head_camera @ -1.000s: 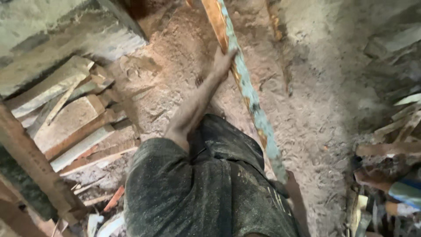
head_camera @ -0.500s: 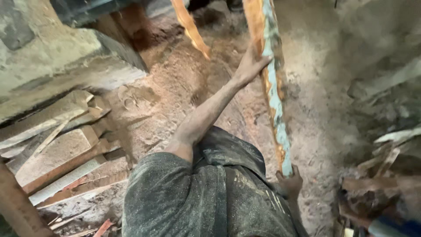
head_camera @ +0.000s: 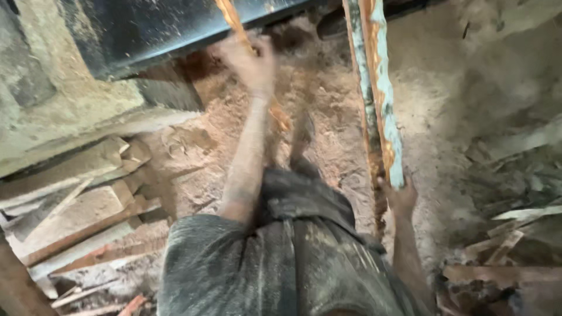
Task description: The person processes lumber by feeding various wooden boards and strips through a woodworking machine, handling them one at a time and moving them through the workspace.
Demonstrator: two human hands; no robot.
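I see the left hand (head_camera: 249, 61) stretched forward, fingers curled on a thin orange wood strip (head_camera: 234, 26); it's motion-blurred, so I can't tell how tight the grip is. The strip runs from under the dark machine edge (head_camera: 152, 35) down past the wrist. My right hand (head_camera: 401, 199) sits low by the hip, fingers wrapped round the near end of a long plank (head_camera: 377, 88), orange wood with pale teal paint on one face. The plank runs straight away from me, up to the top of view, over the sawdust floor (head_camera: 328, 117). Stacked offcuts (head_camera: 76, 205) lie left, under a concrete block (head_camera: 52, 123). More wood scraps (head_camera: 509, 234) lie right. A dark dusty shirt (head_camera: 281, 263) fills the bottom.
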